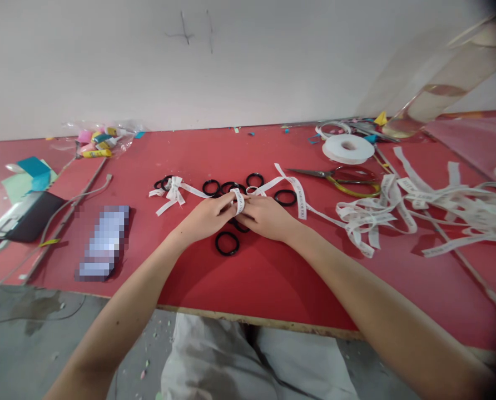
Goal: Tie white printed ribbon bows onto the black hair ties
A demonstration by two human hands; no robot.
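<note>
My left hand (206, 216) and my right hand (267, 215) meet at the middle of the red table (273, 278). Both pinch a white printed ribbon (238, 201) that wraps over my fingers and trails off to the right. A black hair tie (238, 226) peeks out under my hands; whether a hand holds it I cannot tell. Another black hair tie (227, 243) lies just in front of them. Several more black hair ties (254, 180) lie behind. A finished white bow on a tie (173, 191) lies to the left.
Scissors with yellow-green handles (343, 178) and a white ribbon roll (348, 148) lie at the back right, beside a heap of cut ribbon strips (431, 208). A blurred phone (104, 241), a cable (64, 208) and a dark case (26, 219) sit at the left. The table's front edge (252, 319) is near my lap.
</note>
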